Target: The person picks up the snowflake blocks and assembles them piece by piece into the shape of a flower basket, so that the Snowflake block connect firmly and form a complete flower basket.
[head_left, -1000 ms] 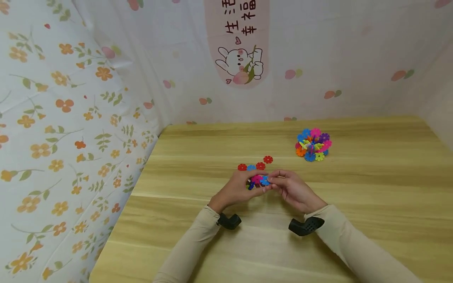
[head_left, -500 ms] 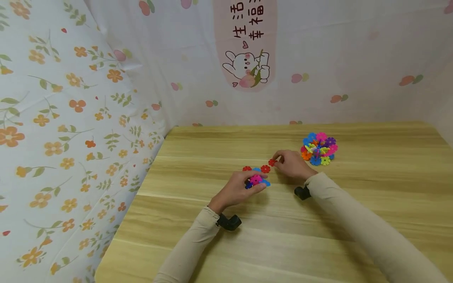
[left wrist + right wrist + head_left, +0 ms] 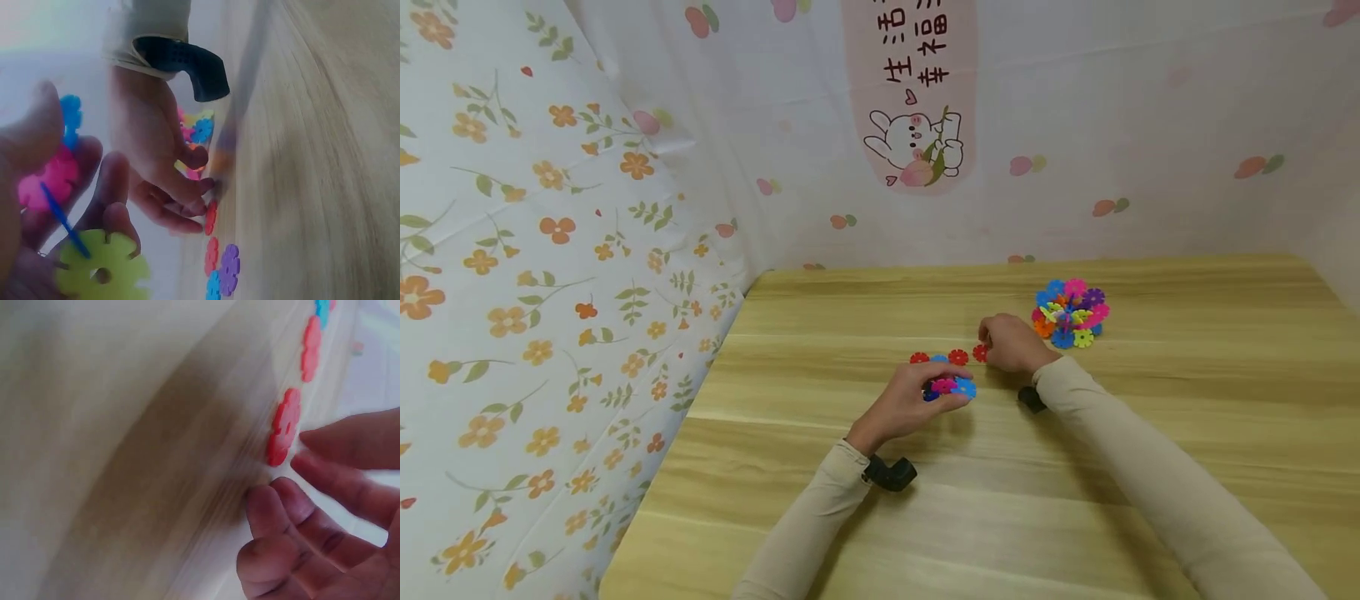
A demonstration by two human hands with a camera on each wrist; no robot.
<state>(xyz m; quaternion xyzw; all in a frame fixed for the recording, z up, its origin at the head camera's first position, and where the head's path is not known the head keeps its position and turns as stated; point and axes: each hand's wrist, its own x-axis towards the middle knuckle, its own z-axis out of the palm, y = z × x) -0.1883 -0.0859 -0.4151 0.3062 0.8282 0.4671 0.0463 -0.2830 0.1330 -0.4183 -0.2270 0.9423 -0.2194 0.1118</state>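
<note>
My left hand [image 3: 901,404] holds a small cluster of joined plastic snowflake building discs just above the table. Its pink disc [image 3: 49,181], blue disc [image 3: 964,388] and yellow-green disc [image 3: 103,269] show between thumb and fingers; a dark blue one is seen edge-on. My right hand [image 3: 1013,343] reaches down to a loose red snowflake disc [image 3: 285,428] lying on the tabletop. Thumb and index tips are at that disc's edge, the other fingers curled beneath; in the right wrist view they are not wrapped round it.
More loose discs lie in a line beyond the left hand, among them a red disc [image 3: 958,357], a blue disc [image 3: 213,285] and a purple disc [image 3: 230,269]. A larger multicoloured disc assembly [image 3: 1070,313] stands at the back right of the wooden table [image 3: 865,312].
My right hand has left the cluster and gone forward to the farthest red disc, which has slid slightly towards me. The left hand keeps holding the cluster in nearly the same place.
</note>
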